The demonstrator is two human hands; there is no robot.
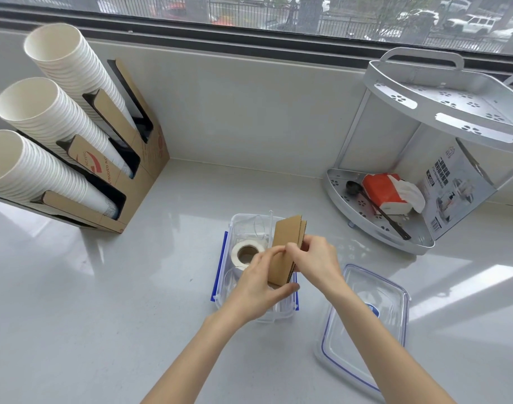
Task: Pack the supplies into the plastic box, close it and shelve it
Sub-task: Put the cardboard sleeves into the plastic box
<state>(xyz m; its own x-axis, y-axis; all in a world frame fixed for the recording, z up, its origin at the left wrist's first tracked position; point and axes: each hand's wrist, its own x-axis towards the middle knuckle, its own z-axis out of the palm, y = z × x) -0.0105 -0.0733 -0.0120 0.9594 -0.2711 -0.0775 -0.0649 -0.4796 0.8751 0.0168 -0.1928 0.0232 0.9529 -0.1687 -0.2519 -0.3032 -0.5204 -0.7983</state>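
A clear plastic box [240, 222] with blue side clips stands open on the white counter, just in front of me. A roll of white tape [246, 253] lies inside it at the left. Both hands hold a stack of brown cardboard sleeves [287, 237] upright in the box's right half. My left hand [259, 282] grips the stack's lower left side. My right hand [315, 262] pinches its right edge from above. The box's clear lid [363, 325], edged in blue, lies flat on the counter to the right.
A cardboard dispenser [138, 170] with three stacks of white paper cups leans at the left. A white two-tier corner shelf [424, 112] stands at the right; its lower tier holds an orange tissue pack [386, 192], a black spoon and a printed card. A window runs along the back.
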